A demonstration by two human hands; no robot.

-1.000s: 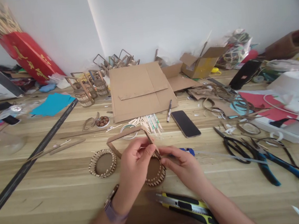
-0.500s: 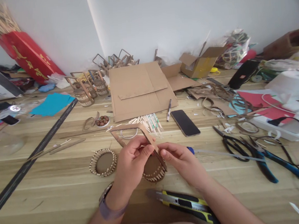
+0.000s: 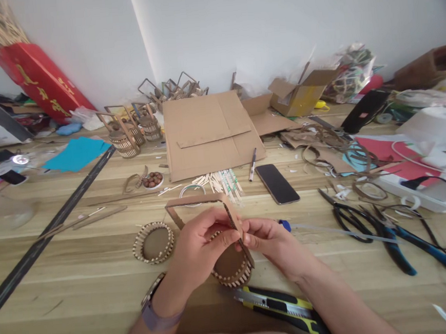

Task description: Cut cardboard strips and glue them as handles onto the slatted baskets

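Observation:
A small round basket (image 3: 231, 266) of cardboard and short pale sticks is in front of me, its near part showing below my hands. From it rises a bent cardboard strip handle (image 3: 195, 201), angular like an arch. My left hand (image 3: 209, 240) pinches the right leg of this handle between thumb and fingers. On the other side of that leg, my right hand (image 3: 265, 241) presses it with thumb and fingertips. A second shallow stick-walled basket (image 3: 154, 243) sits to the left, apart from my hands. Below them lies a yellow and black utility knife (image 3: 278, 304).
Scissors (image 3: 352, 218) and blue-handled pliers (image 3: 414, 244) lie to the right, near a phone (image 3: 277, 183). Behind my hands are small sticks (image 3: 224, 182), a bowl of brown beads (image 3: 153, 180) and a cardboard sheet (image 3: 214, 152). Finished-looking handled baskets (image 3: 126, 143) stand at the back left.
Both hands and the handled basket have shifted slightly toward me and right. The handle stands more upright, with its top lower in view. Both hands keep hold of the same leg.

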